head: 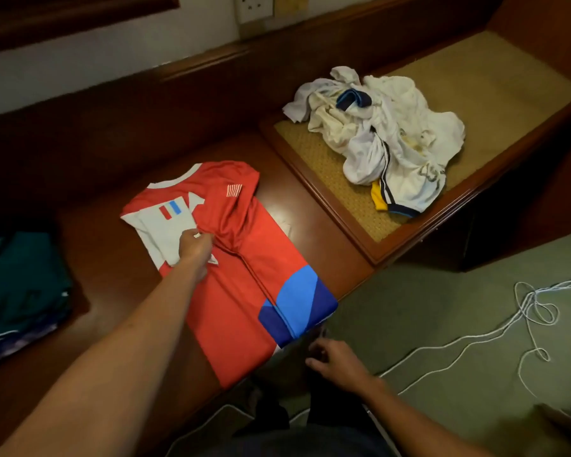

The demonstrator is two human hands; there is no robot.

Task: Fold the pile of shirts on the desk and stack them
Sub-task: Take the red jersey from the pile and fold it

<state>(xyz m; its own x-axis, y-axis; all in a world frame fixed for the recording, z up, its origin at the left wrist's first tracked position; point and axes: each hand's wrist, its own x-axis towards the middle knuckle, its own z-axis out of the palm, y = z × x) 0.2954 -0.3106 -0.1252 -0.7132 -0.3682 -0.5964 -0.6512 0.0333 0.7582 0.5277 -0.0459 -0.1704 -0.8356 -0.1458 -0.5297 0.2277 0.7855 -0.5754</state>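
Note:
A red shirt [241,268] with white sleeves and a blue patch at its hem lies flat on the dark wooden desk [314,225], both sides folded inward. My left hand [195,247] pinches the folded white sleeve near the shirt's middle. My right hand [335,361] hovers off the desk's front edge just below the blue hem, fingers loosely curled and holding nothing. A crumpled pile of white shirts [386,133] with blue and yellow trim sits on the woven mat [320,166] to the right.
A stack of folded dark teal garments [20,285] lies at the desk's left end. A tangled white cord [528,311] trails over the green carpet on the right. A wall socket [254,6] is behind the desk.

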